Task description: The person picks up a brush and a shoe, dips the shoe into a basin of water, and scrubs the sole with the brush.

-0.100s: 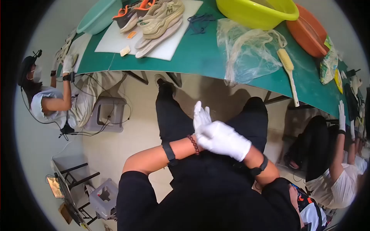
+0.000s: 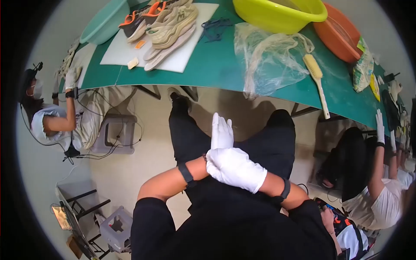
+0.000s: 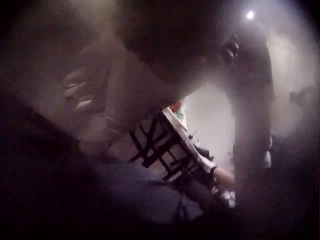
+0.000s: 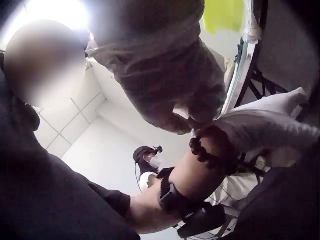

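While the wrists cross above the lap, L hand [image 2: 222, 133] points fwd, fingers straight & close together, its grip empty. R hand [image 2: 235, 169] lies across L wrist, fingers curled; its grip is closed on L glove [image 4: 260, 117] at the cuff end, just beside a dark bead bracelet [image 4: 201, 149]. Can't tell exactly how the fingertips catch the cuff. L glove is worn on L hand, well apart from the desk [image 2: 212, 65]. R hand is in a white glove too. Black straps [image 2: 186, 174] on both forearms. L wrist view v. dark & blurry.

On desk, L side: white pad [image 2: 115, 50] w/ pale sneaker [image 2: 175, 26], dark-&-orange shoe [image 2: 132, 31], flat insoles [image 2: 171, 48] alongside the sneaker, plus small orange & cream bits. Blue laces [image 2: 216, 29] nr pad's R edge. Mid/R: clear plastic bag [image 2: 268, 63], pale-bristled brush [image 2: 313, 67] at its R, handle past desk edge; yellow-green basin [image 2: 277, 18] behind, orange basin [image 2: 333, 34] next to it. Teal basin [image 2: 102, 26] far L. Other ppl either side.
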Available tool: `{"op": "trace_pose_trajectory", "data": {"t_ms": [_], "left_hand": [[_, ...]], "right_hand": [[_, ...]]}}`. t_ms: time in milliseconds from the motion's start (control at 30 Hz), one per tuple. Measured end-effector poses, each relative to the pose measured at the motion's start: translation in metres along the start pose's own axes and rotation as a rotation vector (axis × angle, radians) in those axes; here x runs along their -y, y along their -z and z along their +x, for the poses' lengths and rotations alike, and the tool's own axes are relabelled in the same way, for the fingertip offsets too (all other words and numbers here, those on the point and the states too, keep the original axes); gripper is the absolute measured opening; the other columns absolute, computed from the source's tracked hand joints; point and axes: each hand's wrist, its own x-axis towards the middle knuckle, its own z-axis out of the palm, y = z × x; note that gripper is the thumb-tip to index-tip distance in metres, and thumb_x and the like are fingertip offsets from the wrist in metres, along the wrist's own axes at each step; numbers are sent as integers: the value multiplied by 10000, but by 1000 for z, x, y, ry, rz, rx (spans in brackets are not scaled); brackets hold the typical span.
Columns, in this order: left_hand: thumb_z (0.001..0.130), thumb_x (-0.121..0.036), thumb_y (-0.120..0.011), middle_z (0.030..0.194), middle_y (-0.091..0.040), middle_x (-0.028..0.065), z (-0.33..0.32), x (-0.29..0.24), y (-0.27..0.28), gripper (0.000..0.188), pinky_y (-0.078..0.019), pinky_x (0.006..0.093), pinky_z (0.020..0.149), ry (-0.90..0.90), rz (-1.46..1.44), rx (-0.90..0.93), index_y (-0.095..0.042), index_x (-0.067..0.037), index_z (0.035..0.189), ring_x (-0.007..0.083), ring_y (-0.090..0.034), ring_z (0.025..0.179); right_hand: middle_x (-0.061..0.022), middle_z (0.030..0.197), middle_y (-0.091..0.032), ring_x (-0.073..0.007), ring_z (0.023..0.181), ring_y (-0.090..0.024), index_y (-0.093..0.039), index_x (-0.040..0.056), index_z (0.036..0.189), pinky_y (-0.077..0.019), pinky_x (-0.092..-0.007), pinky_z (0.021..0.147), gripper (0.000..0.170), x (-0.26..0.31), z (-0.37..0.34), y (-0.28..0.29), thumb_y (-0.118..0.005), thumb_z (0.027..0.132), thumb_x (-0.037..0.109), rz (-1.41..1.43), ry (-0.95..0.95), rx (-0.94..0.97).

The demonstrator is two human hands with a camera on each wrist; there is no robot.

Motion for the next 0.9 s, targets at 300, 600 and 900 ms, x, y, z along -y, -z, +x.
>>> {"op": "trace_pose_trajectory", "data": {"t_ms": [300,600,900], "left_hand": [[1076,-245,-543,1581,-390,259,-3,54,19,672,-343,343,1187,378,-2115,-404,-221,18,1604,274,-414,1463],[1046,-429,-554,1592,-417,128,11,48,18,750,-244,413,1221,540,-2580,-518,-231,-80,1626,250,-398,1480],[1087,-329,-463,1640,-332,173,-11,77,60,696,-242,376,1247,230,-2636,-852,-174,-2,1629,273,-365,1496]], "right_hand": [[-24,754,-618,-211,584,-652,-676,122,985,-504,-337,511,194,-9,-19,1,-770,876,251,-183,1,-231],[-59,655,-539,-249,515,-600,-610,109,817,-473,-391,465,154,-29,-12,2,-749,812,175,-215,151,-167],[-44,657,-586,-243,552,-622,-668,111,769,-474,-373,497,106,-15,-19,39,-714,860,142,86,193,-44]]}}
